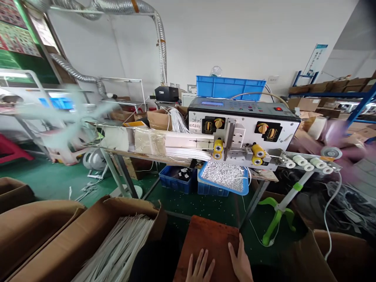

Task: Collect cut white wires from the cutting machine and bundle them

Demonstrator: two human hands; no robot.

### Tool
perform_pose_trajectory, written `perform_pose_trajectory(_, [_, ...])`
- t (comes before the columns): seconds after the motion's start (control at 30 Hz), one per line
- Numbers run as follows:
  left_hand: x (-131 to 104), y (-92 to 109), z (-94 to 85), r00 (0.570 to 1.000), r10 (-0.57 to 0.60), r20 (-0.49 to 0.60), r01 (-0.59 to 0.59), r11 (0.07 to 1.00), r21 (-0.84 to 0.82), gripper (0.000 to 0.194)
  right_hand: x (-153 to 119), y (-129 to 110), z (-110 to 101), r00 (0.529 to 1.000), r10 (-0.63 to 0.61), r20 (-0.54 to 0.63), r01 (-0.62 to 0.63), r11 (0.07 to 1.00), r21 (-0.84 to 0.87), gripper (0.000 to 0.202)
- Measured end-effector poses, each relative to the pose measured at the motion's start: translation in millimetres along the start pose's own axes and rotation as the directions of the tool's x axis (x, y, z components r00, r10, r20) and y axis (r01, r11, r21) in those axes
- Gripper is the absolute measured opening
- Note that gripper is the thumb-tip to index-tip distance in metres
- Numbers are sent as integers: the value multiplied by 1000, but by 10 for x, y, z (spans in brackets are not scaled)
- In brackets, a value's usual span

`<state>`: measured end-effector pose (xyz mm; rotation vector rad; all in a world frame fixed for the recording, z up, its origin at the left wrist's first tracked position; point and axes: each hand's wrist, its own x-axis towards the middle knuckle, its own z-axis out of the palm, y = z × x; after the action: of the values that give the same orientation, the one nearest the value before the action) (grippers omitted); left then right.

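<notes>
A reddish-brown wooden board, perhaps the top of a stool, is in front of me at the bottom of the head view. My left hand lies on its face with the fingers spread. At the board's right edge is my right hand, its thumb on top and its forefinger along the side; the other fingers are hidden. Whatever supports the board is out of sight. Beyond it stands a wire-cutting machine with yellow rollers, and a bundle of white wires leads into its left side.
Under the machine, a blue tray holds small white pieces. Long white strips fill a cardboard box at lower left. A green-footed stand carries white guide rollers at right. A fan blurs at left; a blue crate sits behind the machine.
</notes>
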<state>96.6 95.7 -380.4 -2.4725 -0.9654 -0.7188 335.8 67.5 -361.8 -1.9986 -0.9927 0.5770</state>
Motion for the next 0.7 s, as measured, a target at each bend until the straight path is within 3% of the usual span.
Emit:
perform_pose_trajectory(0.1, [186, -233, -199, 993, 65, 97, -45, 979, -199, 57, 23, -7, -2, 997, -47, -67, 40, 995, -96, 93])
perform_pose_trajectory(0.17, [480, -525, -487, 988, 8, 156, 41, 950, -310, 68, 27, -75, -27, 973, -146, -178, 109, 973, -201, 94])
perform_pose_trajectory(0.23, [894, -888, -850, 988, -85, 125, 126, 921, -369, 57, 13, -214, -61, 932, -281, -230, 228, 946, -231, 83])
perform_pose_trajectory(0.33, [1586, -1445, -1378, 974, -223, 23, 212, 883, -419, 39, -49, -462, -54, 925, -364, -111, 364, 931, -15, 67])
perform_pose_trajectory(0.43, [2172, -1875, -1759, 956, -256, -143, 182, 900, -395, 38, -146, -590, 58, 946, -317, 75, 301, 938, 173, 63])
perform_pose_trajectory(0.53, [2612, -2130, -2000, 946, -220, -237, 138, 938, -317, 42, -230, -571, 183, 944, -296, 142, 282, 953, 114, 54])
perform_pose_trajectory(0.7, [3240, -2321, -2178, 972, -143, -189, 107, 977, -186, 54, -250, -513, 218, 937, -331, 112, 331, 943, 22, 44])
